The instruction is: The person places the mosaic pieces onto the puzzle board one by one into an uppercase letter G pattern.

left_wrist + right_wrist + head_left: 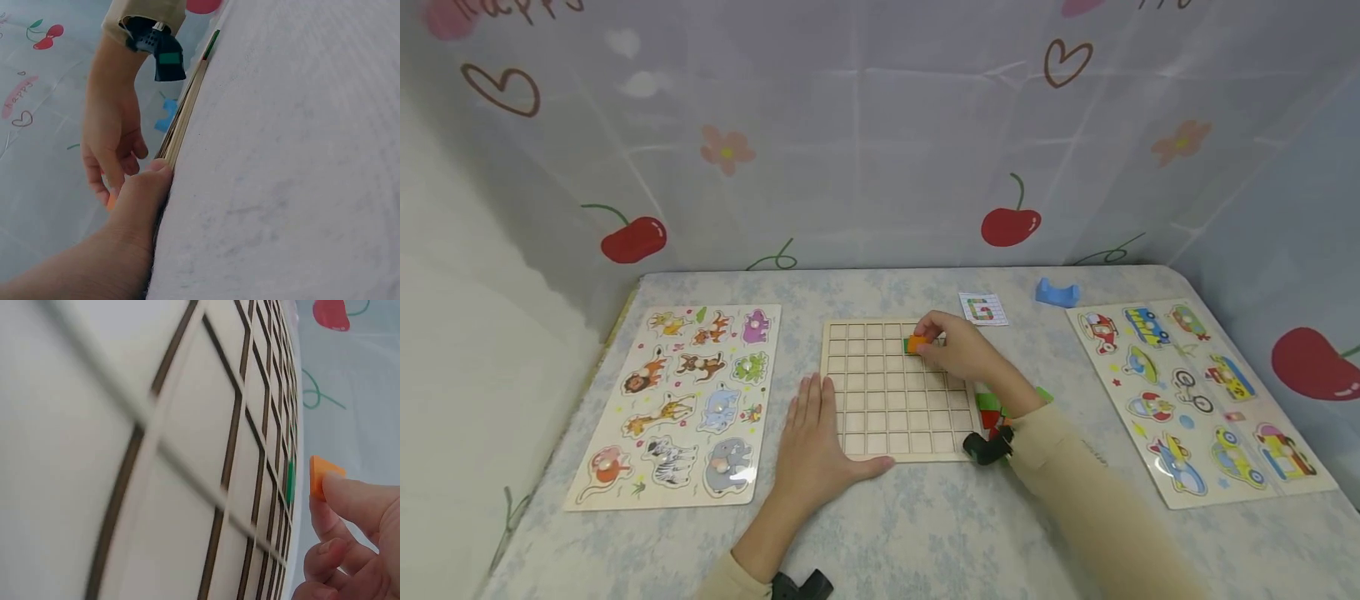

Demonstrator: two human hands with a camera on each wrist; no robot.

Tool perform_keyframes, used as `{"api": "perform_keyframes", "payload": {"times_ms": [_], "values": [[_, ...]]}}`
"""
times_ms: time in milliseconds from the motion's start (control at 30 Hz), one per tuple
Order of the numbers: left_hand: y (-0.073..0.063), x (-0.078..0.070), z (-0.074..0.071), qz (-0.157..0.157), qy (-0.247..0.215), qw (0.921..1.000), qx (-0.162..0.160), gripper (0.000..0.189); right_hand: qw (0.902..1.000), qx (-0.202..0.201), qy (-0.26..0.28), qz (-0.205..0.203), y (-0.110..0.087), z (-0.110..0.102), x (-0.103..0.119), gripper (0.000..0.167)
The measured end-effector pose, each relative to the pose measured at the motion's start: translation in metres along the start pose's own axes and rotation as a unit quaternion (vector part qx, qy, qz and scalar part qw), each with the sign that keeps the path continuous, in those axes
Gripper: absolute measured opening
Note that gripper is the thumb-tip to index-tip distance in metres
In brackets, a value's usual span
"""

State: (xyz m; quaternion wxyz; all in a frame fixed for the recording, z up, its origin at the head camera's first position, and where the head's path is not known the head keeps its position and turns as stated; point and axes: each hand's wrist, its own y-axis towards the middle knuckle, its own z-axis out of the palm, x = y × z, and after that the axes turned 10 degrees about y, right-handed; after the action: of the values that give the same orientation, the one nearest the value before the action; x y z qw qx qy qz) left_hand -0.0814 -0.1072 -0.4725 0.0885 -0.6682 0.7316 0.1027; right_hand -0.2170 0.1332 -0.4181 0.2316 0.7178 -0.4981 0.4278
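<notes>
A wooden grid board point(876, 396) lies in the middle of the table, divided into small square cells. My left hand point(812, 454) rests with straight fingers along its left side, thumb spread at the near edge. Over the upper part of the board, my right hand point(958, 348) pinches a small orange square tile point(916, 343) between thumb and finger. The right wrist view shows that tile point(317, 478) held just above the board. Close by, a green tile point(906, 346) sits in a cell, partly hidden behind the orange one.
Red and green tiles point(988, 408) lie at the board's right side, partly under my right forearm. Behind is a pattern card point(983, 309) with a coloured tile design, and a blue holder point(1057, 292). An animal puzzle point(688, 367) lies left, a vehicle puzzle point(1157, 367) right.
</notes>
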Motion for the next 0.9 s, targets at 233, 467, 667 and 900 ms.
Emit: {"api": "perform_keyframes", "payload": {"times_ms": [233, 467, 667, 900], "values": [[0.000, 0.000, 0.001, -0.001, -0.001, 1.0000, 0.006, 0.147, 0.9994, 0.001, -0.034, 0.001, 0.018, 0.021, 0.009, 0.014], [0.001, 0.000, 0.000, 0.000, 0.000, 1.0000, 0.006, 0.146, 0.9971, -0.004, -0.076, 0.005, 0.022, 0.028, 0.013, 0.012], [0.001, 0.000, -0.001, 0.000, 0.001, 1.0000, 0.006, 0.146, 0.9940, 0.001, -0.110, 0.004, 0.021, 0.030, 0.014, 0.019], [0.000, 0.001, 0.000, 0.000, -0.001, 1.0000, 0.002, 0.146, 0.9874, 0.018, -0.157, -0.009, 0.006, 0.023, 0.016, 0.026]]}}
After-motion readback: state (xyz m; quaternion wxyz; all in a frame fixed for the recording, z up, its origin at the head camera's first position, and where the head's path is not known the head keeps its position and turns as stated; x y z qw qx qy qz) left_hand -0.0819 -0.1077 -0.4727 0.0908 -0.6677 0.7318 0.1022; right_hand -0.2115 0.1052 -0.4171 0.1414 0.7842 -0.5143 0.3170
